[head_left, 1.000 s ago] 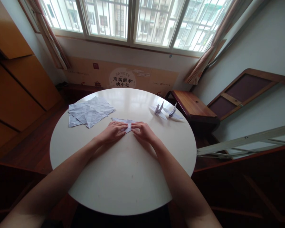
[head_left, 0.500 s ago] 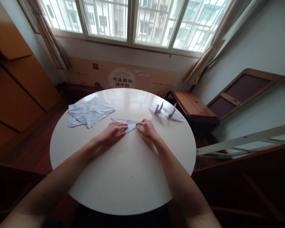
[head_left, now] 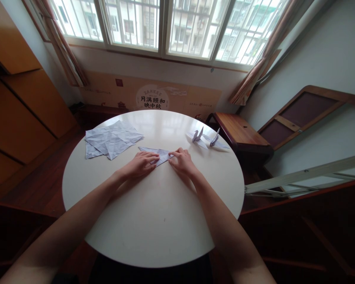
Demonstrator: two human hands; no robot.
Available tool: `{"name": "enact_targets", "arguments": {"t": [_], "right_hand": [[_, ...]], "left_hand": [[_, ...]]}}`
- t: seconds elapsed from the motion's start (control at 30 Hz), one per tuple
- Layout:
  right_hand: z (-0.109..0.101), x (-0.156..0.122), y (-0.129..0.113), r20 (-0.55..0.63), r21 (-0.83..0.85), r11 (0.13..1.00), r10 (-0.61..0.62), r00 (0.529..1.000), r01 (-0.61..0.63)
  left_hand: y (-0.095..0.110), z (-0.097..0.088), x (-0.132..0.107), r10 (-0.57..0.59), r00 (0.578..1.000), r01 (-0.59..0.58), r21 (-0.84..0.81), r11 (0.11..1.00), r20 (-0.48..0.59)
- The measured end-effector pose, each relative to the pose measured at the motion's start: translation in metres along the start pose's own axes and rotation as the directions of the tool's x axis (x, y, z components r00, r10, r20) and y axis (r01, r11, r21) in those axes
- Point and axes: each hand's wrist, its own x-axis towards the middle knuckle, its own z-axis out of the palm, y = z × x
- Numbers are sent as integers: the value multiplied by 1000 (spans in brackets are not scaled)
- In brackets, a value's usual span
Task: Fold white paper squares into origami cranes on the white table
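Observation:
A white sheet of paper [head_left: 163, 157], folded into a pointed flat shape, lies on the white round table [head_left: 154, 221]. My left hand [head_left: 142, 162] is closed on its left part, fingertips pressing it near the middle. The paper's right corner is between the thumb and fingers of my right hand [head_left: 181, 161], in a pinch. Part of the paper is hidden under my fingers.
Creased paper sheets [head_left: 112, 138] lie overlapping at the table's left. Two folded paper cranes, one [head_left: 197, 137] beside the other crane [head_left: 215, 140], stand at the back right. Beyond them is a wooden side table [head_left: 242, 128].
The fingers of my right hand have shifted slightly to the left along the paper's right end. My left hand stays where it was.

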Motion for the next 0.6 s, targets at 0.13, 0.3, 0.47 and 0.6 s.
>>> {"name": "enact_targets", "arguments": {"t": [0.13,0.3,0.47,0.6], "right_hand": [[0,0,-1,5,-6,1000,9,1000,-9],[2,0,-1,-8,-22,1000,6,1000,-6],[4,0,-1,-5,-25,1000,3,1000,-3],[4,0,0,3,-24,1000,6,1000,-6]], "left_hand": [[2,-2,0,-12,1000,11,18,1000,25],[3,-3,0,-26,998,24,36,999,52],[3,-4,0,-26,998,24,37,999,57],[2,-3,0,-25,998,22,43,999,56]]}}
